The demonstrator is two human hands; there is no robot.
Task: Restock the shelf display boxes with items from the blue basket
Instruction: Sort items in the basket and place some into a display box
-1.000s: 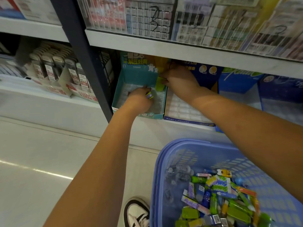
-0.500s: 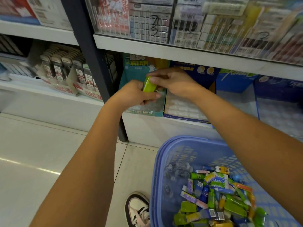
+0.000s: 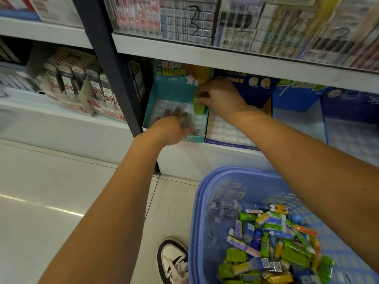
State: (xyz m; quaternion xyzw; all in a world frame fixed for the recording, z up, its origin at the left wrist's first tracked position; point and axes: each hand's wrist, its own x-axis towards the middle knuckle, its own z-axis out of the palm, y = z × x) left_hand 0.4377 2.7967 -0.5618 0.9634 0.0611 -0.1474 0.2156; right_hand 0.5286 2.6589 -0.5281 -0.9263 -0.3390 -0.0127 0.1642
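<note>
A teal display box (image 3: 151,111) with a clear slotted tray stands on the lower shelf. My right hand (image 3: 220,95) pinches a small lime-green item (image 3: 198,107) at the tray's back right corner. My left hand (image 3: 174,128) hovers over the box's front part, blurred, fingers spread, holding nothing. The blue basket (image 3: 215,181) sits on the floor at the lower right, filled with several small green, yellow, purple and blue packaged items (image 3: 272,242).
A dark blue display box (image 3: 231,138) with white slots stands right of the teal one, then more blue boxes (image 3: 297,95). A dark shelf post (image 3: 110,64) rises on the left. My shoe (image 3: 174,261) rests beside the basket on the tiled floor.
The green item was held between both hands in front of the box. My right hand has now carried it down into the tray's back right corner, and my left hand has let go and dropped lower.
</note>
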